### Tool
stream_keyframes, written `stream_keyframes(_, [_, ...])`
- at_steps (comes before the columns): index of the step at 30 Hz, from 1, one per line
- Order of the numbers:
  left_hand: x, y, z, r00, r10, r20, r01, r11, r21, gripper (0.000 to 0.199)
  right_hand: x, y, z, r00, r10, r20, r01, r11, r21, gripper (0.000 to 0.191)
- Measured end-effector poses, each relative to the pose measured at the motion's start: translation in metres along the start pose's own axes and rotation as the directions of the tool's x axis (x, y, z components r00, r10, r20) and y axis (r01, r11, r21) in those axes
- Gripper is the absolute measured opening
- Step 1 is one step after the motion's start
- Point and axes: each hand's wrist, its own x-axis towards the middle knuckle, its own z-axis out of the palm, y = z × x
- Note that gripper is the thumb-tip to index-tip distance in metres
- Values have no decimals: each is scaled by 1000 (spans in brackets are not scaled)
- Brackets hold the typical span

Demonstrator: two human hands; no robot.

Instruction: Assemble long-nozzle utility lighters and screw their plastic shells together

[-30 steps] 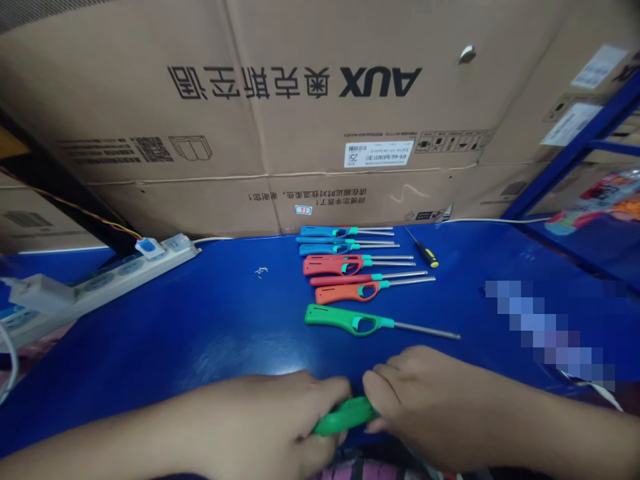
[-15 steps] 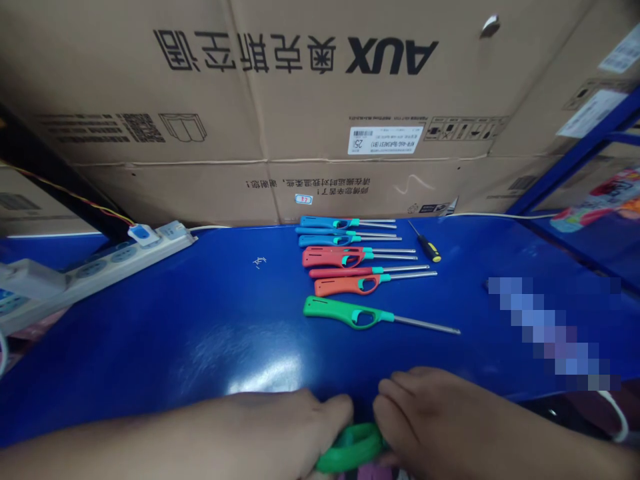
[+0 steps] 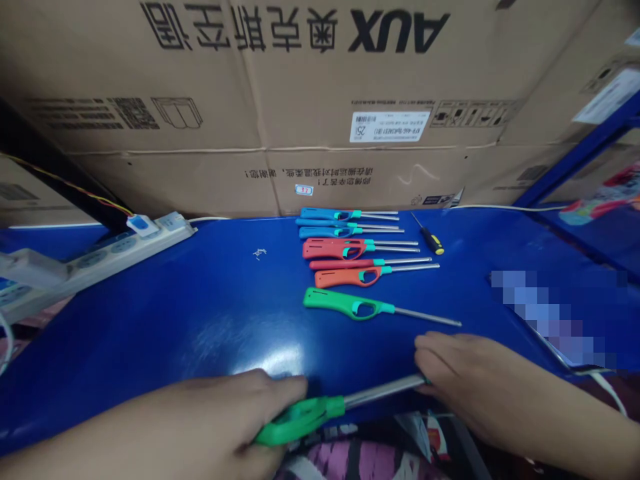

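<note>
Cardboard (image 3: pixel 290 120) backs the blue table (image 3: pixel 150 320) and its row of lighters (image 3: pixel 325 249); by the near edge, your left hand (image 3: pixel 245 410) wraps the handle (image 3: pixel 281 430) and your right hand (image 3: pixel 447 363) clasps the rod end (image 3: pixel 410 383) of another green lighter (image 3: pixel 310 415); a screwdriver (image 3: pixel 430 240) lies beyond.

Held plastic-and-metal lighter (image 3: pixel 336 405), glossy tabletop (image 3: pixel 200 300).

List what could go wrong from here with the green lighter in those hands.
Burn: the right hand is at the tip end of the held green gas lighter, so pressing its trigger could burn the fingers if it lit.
Drop: it is held by the near edge of the blue table; a slip might send it off.
Knock: the other green gas lighter lies with its metal tip near the right hand, which could nudge it.
</note>
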Motion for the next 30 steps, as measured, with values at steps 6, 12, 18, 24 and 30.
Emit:
stream_keyframes(6, [18, 26, -14, 990, -107, 95, 99, 992, 78, 33, 3, 10, -2, 1000, 25, 4, -25, 998, 52, 22])
stream_keyframes(12, [27, 20, -21, 995, -65, 71, 62, 997, 51, 37, 2, 18, -9, 992, 79, 100, -105, 948, 300, 29])
stream_keyframes(18, [37, 19, -31, 997, 22, 69, -26, 997, 67, 28, 8, 24, -22, 976, 97, 197, -193, 806, 559, 31])
stream_keyframes(24, [41, 17, -34, 999, -11, 52, 8, 998, 67, 35, 6, 22, -13, 974, 129, 189, -218, 768, 602, 34])
stream_keyframes(30, [48, 12, -36, 988, 45, 147, -39, 998, -41, 41, 2, 21, -3, 983, 179, -41, -136, 858, 495, 39])
